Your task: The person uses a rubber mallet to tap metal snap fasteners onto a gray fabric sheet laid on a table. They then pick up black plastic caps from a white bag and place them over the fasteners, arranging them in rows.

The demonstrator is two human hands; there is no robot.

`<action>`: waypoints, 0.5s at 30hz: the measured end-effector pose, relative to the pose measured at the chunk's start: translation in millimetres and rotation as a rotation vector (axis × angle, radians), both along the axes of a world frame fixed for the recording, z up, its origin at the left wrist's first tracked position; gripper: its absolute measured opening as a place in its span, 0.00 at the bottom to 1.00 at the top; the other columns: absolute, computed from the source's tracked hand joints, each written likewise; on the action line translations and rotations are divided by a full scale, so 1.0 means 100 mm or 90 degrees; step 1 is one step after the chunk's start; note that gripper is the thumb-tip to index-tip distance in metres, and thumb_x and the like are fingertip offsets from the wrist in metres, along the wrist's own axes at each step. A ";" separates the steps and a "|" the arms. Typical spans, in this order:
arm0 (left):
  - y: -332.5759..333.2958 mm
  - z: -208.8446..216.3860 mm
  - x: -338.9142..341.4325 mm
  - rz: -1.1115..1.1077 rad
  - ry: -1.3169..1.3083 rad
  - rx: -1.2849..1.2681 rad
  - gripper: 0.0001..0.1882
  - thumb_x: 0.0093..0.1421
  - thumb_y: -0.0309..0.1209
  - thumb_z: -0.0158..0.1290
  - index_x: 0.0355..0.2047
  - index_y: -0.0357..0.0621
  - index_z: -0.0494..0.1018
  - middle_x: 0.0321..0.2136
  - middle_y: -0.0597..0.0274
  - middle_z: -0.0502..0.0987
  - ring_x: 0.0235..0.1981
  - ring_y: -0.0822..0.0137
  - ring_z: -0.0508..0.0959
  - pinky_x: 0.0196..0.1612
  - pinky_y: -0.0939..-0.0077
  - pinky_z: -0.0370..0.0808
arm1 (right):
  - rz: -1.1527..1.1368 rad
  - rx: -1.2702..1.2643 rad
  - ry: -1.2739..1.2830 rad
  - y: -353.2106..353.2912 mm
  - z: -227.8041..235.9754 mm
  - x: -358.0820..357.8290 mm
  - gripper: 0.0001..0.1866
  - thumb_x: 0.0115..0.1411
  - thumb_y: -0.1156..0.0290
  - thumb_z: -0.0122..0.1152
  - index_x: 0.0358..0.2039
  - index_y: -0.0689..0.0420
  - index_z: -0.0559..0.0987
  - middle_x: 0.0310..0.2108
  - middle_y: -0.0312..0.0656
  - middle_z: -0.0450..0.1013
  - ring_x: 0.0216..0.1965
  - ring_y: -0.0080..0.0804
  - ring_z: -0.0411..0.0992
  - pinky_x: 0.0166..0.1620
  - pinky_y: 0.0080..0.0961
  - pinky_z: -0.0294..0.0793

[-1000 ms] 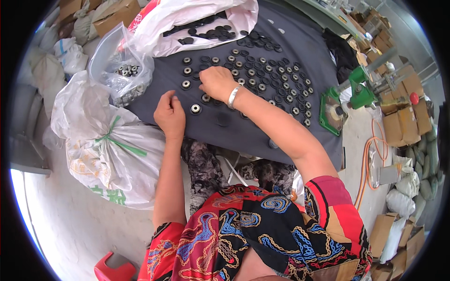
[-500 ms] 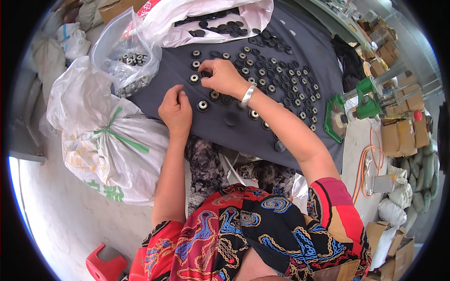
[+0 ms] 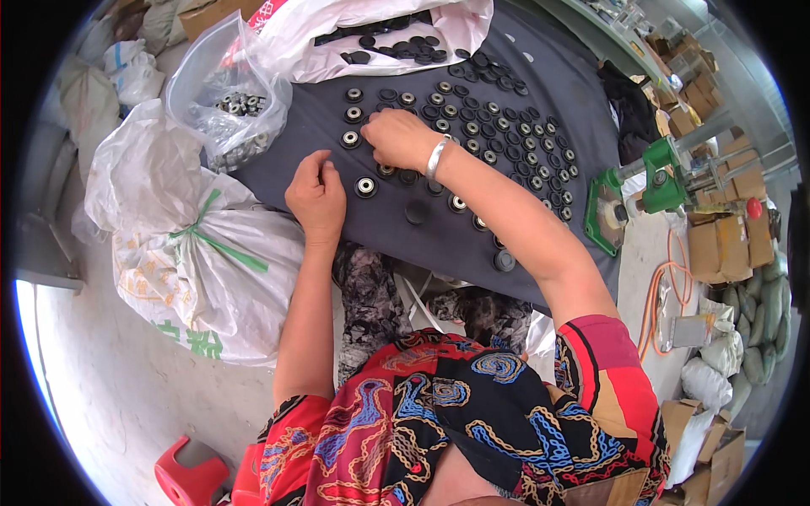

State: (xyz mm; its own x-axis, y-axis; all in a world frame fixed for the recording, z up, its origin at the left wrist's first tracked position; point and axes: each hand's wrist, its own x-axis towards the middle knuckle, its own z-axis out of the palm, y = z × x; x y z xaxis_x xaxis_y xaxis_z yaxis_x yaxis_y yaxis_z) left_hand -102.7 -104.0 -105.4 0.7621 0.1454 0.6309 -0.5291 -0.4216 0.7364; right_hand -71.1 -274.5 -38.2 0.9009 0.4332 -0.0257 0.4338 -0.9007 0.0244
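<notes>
Rows of black rings, several with silver ball bearings (image 3: pixel 351 139) seated in them, lie on the dark cloth-covered table (image 3: pixel 329 105). My right hand (image 3: pixel 401 139), silver bangle on its wrist, reaches palm-down over the left side of the rows. Its fingers are curled in, and what they hold or touch is hidden. Closer to me, my left hand (image 3: pixel 316 202) is closed with the thumb against the curled fingers; its contents cannot be seen. Just right of it sits a bearing in a black ring (image 3: pixel 365 187). A plain black disc (image 3: pixel 416 212) lies near the front edge.
A clear plastic bag (image 3: pixel 190 105) of bearings stands at the table's left. Behind the rows, a white sack (image 3: pixel 295 51) spills black caps. A tied white sack (image 3: pixel 202 287) bulges at left. The green hand press (image 3: pixel 662 177) stands at right. A red stool (image 3: pixel 190 476) is lower left.
My right hand has turned more palm-down, and the black ring earlier seen at its fingertips is hidden now. My left hand has stayed in place.
</notes>
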 end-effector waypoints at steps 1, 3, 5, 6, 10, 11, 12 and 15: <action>0.00 -0.01 0.00 -0.001 -0.006 -0.003 0.07 0.53 0.21 0.52 0.33 0.38 0.76 0.28 0.54 0.79 0.26 0.59 0.80 0.32 0.71 0.76 | -0.010 0.046 0.005 -0.02 0.01 -0.02 0.16 0.45 0.72 0.64 0.37 0.61 0.79 0.33 0.48 0.74 0.38 0.46 0.73 0.43 0.38 0.73; -0.01 0.00 0.01 -0.004 -0.009 -0.008 0.07 0.53 0.21 0.52 0.33 0.38 0.76 0.28 0.54 0.79 0.26 0.59 0.80 0.32 0.70 0.76 | -0.018 0.137 0.013 -0.09 0.06 -0.09 0.18 0.45 0.72 0.63 0.39 0.62 0.79 0.34 0.49 0.73 0.38 0.47 0.73 0.43 0.38 0.73; 0.02 0.00 -0.01 0.001 0.003 -0.007 0.07 0.54 0.21 0.52 0.33 0.38 0.76 0.28 0.54 0.79 0.26 0.59 0.80 0.31 0.70 0.76 | -0.008 0.232 0.028 -0.12 0.14 -0.25 0.19 0.45 0.73 0.63 0.41 0.63 0.79 0.35 0.49 0.72 0.37 0.47 0.73 0.43 0.38 0.73; 0.02 0.00 -0.01 0.002 0.000 -0.002 0.07 0.53 0.21 0.52 0.33 0.38 0.76 0.28 0.54 0.79 0.26 0.59 0.80 0.31 0.70 0.75 | -0.008 0.236 0.056 -0.13 0.18 -0.32 0.19 0.45 0.73 0.62 0.40 0.63 0.79 0.35 0.49 0.72 0.38 0.47 0.73 0.43 0.37 0.73; 0.02 -0.01 0.01 0.000 -0.010 0.005 0.07 0.53 0.21 0.52 0.32 0.38 0.76 0.27 0.54 0.79 0.26 0.58 0.80 0.31 0.70 0.75 | -0.001 0.214 0.068 -0.13 0.15 -0.49 0.19 0.45 0.72 0.62 0.40 0.62 0.80 0.32 0.48 0.72 0.38 0.46 0.73 0.44 0.36 0.73; 0.01 -0.02 0.01 -0.002 -0.013 0.003 0.07 0.53 0.21 0.52 0.32 0.38 0.76 0.27 0.54 0.79 0.25 0.58 0.80 0.31 0.70 0.75 | 0.006 0.199 0.037 -0.16 0.07 -0.48 0.18 0.45 0.72 0.62 0.39 0.62 0.80 0.32 0.48 0.72 0.38 0.45 0.73 0.43 0.36 0.73; 0.01 -0.01 0.00 -0.002 -0.002 0.001 0.07 0.53 0.21 0.52 0.32 0.38 0.76 0.28 0.54 0.79 0.26 0.58 0.80 0.31 0.70 0.75 | 0.017 0.187 0.007 -0.15 0.05 -0.47 0.18 0.45 0.72 0.63 0.39 0.62 0.80 0.31 0.48 0.72 0.38 0.45 0.73 0.43 0.36 0.73; 0.00 0.02 -0.01 -0.002 0.011 -0.002 0.07 0.53 0.21 0.52 0.32 0.38 0.76 0.28 0.55 0.79 0.26 0.59 0.80 0.31 0.70 0.76 | 0.026 0.159 0.006 -0.10 0.02 -0.44 0.18 0.44 0.72 0.63 0.39 0.62 0.80 0.31 0.47 0.73 0.38 0.44 0.73 0.44 0.37 0.72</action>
State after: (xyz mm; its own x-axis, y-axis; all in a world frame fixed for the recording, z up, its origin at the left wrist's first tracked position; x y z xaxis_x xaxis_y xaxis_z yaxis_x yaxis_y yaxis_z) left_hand -104.0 -103.9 -103.8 0.7737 0.1447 0.6169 -0.5173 -0.4179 0.7468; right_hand -114.9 -285.0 -35.9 0.8831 0.4628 0.0779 0.4685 -0.8601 -0.2016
